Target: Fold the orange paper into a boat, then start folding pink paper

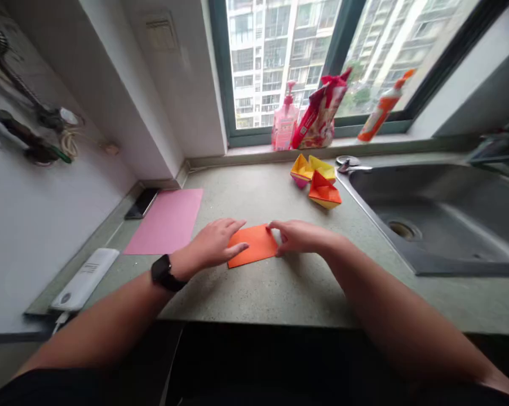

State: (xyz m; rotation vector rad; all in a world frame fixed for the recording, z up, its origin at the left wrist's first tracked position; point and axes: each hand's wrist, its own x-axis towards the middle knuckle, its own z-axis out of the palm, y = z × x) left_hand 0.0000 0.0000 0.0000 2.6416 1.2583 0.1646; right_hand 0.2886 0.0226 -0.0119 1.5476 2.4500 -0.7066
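Observation:
A folded orange sheet of paper (254, 246) lies flat on the counter between my two hands. My left hand (212, 243), with a black watch on the wrist, rests over the paper's left end, its thumb and fingers spread apart. At the right end, the index fingertip of my right hand (299, 235) touches the top corner while the thumb is by the right edge, with a gap between them. Folded paper boats stand further back: an orange-red one (325, 192), a yellow one (323, 168) and an orange-yellow one (301, 168).
Left of my hands lie a pink sheet (167, 223), a dark phone (142, 203) and a white power strip (86, 279). A steel sink (389, 237) is set in on the right. A pink pump bottle (284, 125), red bag (322, 115) and orange bottle (380, 115) line the windowsill.

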